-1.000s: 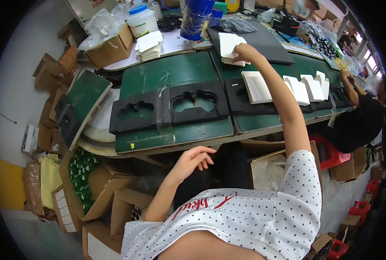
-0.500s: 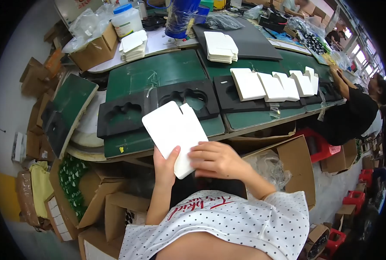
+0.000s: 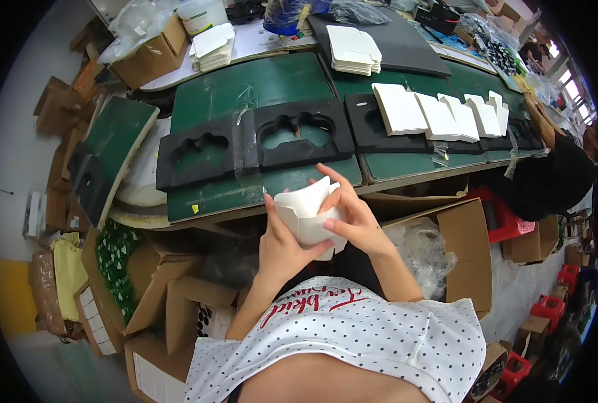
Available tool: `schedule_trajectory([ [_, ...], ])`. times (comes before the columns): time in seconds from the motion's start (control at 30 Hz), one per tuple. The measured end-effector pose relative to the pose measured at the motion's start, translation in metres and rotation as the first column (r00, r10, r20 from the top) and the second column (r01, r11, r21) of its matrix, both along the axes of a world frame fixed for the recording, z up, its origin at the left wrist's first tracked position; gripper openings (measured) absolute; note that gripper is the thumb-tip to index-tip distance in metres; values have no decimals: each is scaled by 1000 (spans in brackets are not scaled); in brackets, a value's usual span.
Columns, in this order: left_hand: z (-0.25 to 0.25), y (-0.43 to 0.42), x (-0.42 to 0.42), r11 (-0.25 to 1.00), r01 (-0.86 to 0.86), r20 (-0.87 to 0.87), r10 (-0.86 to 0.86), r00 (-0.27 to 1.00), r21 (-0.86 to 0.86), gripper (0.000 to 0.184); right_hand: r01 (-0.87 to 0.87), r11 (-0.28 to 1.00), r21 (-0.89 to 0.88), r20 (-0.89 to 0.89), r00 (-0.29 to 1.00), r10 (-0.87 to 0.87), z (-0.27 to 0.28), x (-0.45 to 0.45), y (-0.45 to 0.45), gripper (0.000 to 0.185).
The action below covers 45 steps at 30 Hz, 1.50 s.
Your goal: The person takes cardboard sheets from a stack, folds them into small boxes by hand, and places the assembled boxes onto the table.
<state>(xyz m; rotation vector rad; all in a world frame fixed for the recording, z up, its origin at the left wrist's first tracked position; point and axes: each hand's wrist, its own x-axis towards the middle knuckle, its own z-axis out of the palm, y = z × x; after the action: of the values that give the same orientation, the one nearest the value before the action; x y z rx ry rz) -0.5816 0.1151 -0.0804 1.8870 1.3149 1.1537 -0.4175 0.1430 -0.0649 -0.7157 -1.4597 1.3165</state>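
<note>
Between my hands, in front of my chest, is a white folding carton (image 3: 304, 218), bent open with a flap standing up at its top. My left hand (image 3: 282, 245) grips its left side and lower edge. My right hand (image 3: 358, 218) holds the right side, with the thumb on the front and the fingers curled over the upper rim. Beyond them, on the green table, lies a black foam insert (image 3: 252, 144) with shaped cutouts. To the right, a row of white cartons (image 3: 403, 111) rests on another black foam piece.
Stacks of flat white cartons (image 3: 354, 50) (image 3: 213, 47) sit farther back. Open cardboard boxes (image 3: 470, 248) stand below the table edge on both sides, one holding clear plastic. At far right a co-worker in black (image 3: 554, 168) reaches to the table.
The carton was flat and raised in my left hand, with my right hand across its lower part. Now it is lower, opened out, and held by both hands. The view has tipped down slightly.
</note>
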Motion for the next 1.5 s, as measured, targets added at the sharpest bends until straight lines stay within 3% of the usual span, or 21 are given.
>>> schedule_trajectory([
  [0.1, 6, -5, 6, 996, -22, -6, 21, 1000, -87, 104, 53, 995, 85, 163, 984, -66, 8, -6, -5, 18],
  [0.17, 6, -2, 8, 989, -68, 85, 80, 993, -135, 102, 340, 866, 368, 376, 797, -473, 19, -11, -8, 22],
  [0.23, 4, -1, 10, 993, -97, 68, 101, 993, -69, 102, 496, 756, 428, 336, 689, -642, 15, -23, -9, 22],
  [0.33, 6, -1, 13, 987, -160, -34, 160, 986, 19, 104, 495, 730, 472, 352, 653, -671, 14, -30, -8, 23],
  [0.43, 4, -3, 10, 973, -165, -61, 176, 982, 161, 106, 383, 857, 344, 347, 796, -496, 21, -26, -7, 25],
  [0.53, 8, -6, 11, 989, -105, -43, 110, 993, 100, 105, 296, 849, 438, 381, 794, -474, 16, -31, -11, 25],
  [0.6, 5, -7, 7, 998, -60, 16, 59, 998, 25, 97, 222, 867, 446, 385, 827, -409, 13, -30, -11, 26],
  [0.63, 3, -5, 6, 999, -37, 50, 37, 998, -6, 93, 294, 867, 403, 284, 860, -424, 14, -32, -9, 30],
  [0.73, -3, -4, 7, 998, -69, 469, 68, 881, -17, 77, 395, 893, 216, -100, 918, -383, 12, -44, -9, 54],
  [0.77, 1, -5, 3, 1000, -9, 574, 12, 819, -8, 63, 429, 872, 237, -93, 903, -419, 16, -42, -8, 48],
  [0.83, -1, -4, -8, 996, 82, 639, -35, 769, -44, 49, 284, 956, 73, -8, 959, -284, 12, -31, -8, 45],
  [0.87, -5, -4, -8, 997, 58, 648, -7, 762, -57, 44, 284, 957, -54, -100, 952, -289, 12, -35, -12, 36],
  [0.97, -17, -3, -11, 999, -27, 635, 44, 771, -36, 33, 336, 941, 48, -107, 938, -329, -15, -38, -14, 26],
  [1.0, -17, 2, -14, 998, -66, 606, 44, 794, 13, 32, 329, 940, -94, -171, 925, -340, -13, -40, -18, 21],
  [1.07, -13, 5, -15, 991, -91, 598, 14, 802, 99, 24, 336, 937, -94, -235, 907, -349, -13, -43, -21, 20],
  [1.13, 4, -1, -6, 995, -72, 744, 0, 668, 65, 21, 391, 915, -97, -344, 850, -400, -7, -52, -21, 21],
  [1.17, 4, -1, -7, 996, -49, 748, -26, 663, 79, 19, 319, 936, -150, -362, 863, -352, -3, -52, -20, 22],
  [1.23, 4, -1, -9, 994, -3, 756, -79, 649, 106, 14, 277, 953, -121, -285, 910, -301, -5, -48, -19, 21],
  [1.33, 0, 3, -21, 964, 53, 498, -182, 848, 261, 15, 288, 957, 35, -233, 934, -272, -12, -47, -21, 18],
  [1.43, 11, -3, -13, 1000, 18, 693, -28, 720, 21, 14, 382, 923, 40, -154, 916, -372, -8, -50, -25, 17],
  [1.5, 21, -8, -13, 994, -67, 662, 111, 741, -92, 16, 443, 896, -16, -56, 895, -443, -2, -52, -30, 17],
])
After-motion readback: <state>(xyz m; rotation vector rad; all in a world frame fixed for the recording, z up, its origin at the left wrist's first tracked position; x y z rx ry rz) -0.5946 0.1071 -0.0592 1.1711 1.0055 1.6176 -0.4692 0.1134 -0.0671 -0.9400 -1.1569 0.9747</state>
